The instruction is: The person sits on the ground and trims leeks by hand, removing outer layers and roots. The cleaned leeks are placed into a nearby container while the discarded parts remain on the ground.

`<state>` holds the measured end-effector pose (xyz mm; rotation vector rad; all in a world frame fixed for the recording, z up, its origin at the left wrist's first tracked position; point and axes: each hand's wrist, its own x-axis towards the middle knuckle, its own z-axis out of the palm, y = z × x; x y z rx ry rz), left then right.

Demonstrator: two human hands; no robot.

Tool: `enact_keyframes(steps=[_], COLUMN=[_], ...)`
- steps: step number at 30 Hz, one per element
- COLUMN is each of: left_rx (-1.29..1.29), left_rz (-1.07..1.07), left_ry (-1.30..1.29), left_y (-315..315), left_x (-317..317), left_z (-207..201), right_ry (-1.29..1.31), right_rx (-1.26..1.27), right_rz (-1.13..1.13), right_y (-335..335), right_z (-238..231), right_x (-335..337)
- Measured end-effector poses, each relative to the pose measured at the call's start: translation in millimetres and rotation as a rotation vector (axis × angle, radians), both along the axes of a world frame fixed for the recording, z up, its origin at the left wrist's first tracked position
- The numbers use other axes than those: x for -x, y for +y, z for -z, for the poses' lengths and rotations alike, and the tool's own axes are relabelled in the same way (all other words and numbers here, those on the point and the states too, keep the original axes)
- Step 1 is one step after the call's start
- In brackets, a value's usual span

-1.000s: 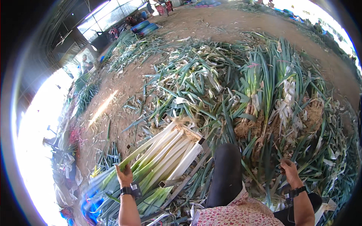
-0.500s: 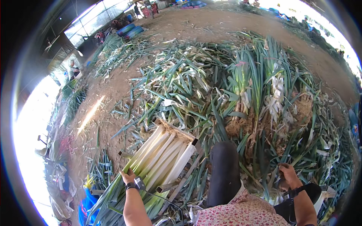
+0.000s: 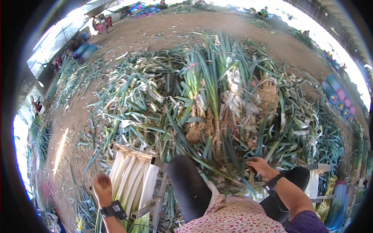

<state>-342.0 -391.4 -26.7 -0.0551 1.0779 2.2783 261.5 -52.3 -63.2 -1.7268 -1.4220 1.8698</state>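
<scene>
Peeled leeks [image 3: 126, 178] with white stems lie side by side in a metal-framed rack [image 3: 156, 163], their roots at its far end. My left hand [image 3: 102, 188] hovers at the left side of these stems, fingers stretched forward and a little blurred. I see nothing in it. My right hand [image 3: 261, 167] reaches leftward over loose green leaves in front of my right knee. Its fingers are loosely bent, with no held thing visible. Ahead of it stand unpeeled leeks [image 3: 213, 85] with brown roots toward me and green tops away.
A wide heap of leek leaves and trimmings [image 3: 143, 85] spreads ahead. At the right stands another metal frame [image 3: 319, 169]. Blue and pink bundles [image 3: 340, 97] lie at the far right. Bare brown soil [image 3: 155, 35] stretches behind the heap.
My view has turned right, so the scene sits further left. My left hand has let go of the leek leaves in the rack. My right hand has moved left and forward toward the heap.
</scene>
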Motion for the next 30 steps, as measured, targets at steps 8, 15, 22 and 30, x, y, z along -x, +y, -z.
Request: enact_keyframes(steps=[8,15,22,30], left_rx=[-0.023,0.039,0.008,0.034], left_rz=[0.411,0.463,0.532,0.581], left_ry=[0.724,-0.212,-0.268,-0.263], left_y=[330,420,439,448], left_x=[-196,-257,-267,-269], left_z=[-72,6,-27,-22], right_ry=[0.027,0.103,-0.038,-0.004], right_rx=[-0.067,0.007,-0.138,-0.253], right_rz=[-0.077,0.008,0.008,0.248], right_y=[46,97,172,141], right_z=[29,115,216,180], right_x=[62,102,154,179])
